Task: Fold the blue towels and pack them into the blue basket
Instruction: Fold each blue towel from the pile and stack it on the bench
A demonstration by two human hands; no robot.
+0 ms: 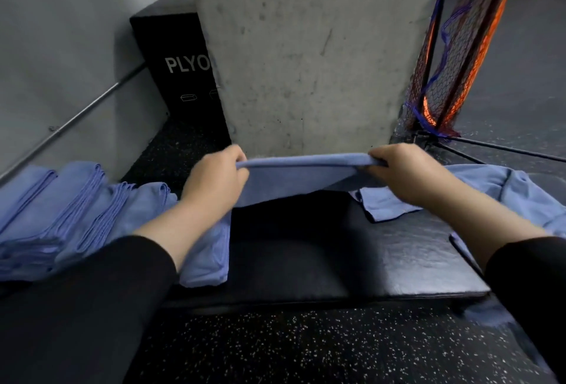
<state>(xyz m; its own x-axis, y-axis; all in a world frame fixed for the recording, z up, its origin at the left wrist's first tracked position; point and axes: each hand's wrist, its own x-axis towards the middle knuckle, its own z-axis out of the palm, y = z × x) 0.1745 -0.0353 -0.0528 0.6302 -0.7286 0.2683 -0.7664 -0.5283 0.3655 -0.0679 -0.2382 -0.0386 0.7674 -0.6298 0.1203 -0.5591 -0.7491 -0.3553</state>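
Head view: the left hand (219, 177) and right hand (402, 172) each pinch an end of a blue towel (294, 178), stretched above the black padded platform (382, 261). Folded towels (76, 215) lie at nine o'clock, loose towels (496, 187) at three.

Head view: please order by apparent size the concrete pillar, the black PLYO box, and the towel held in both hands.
1. concrete pillar, clearly largest.
2. and 3. PLYO box and held towel look alike; the pillar hides part of the box, and the towel is nearer, so I leave them unranked.
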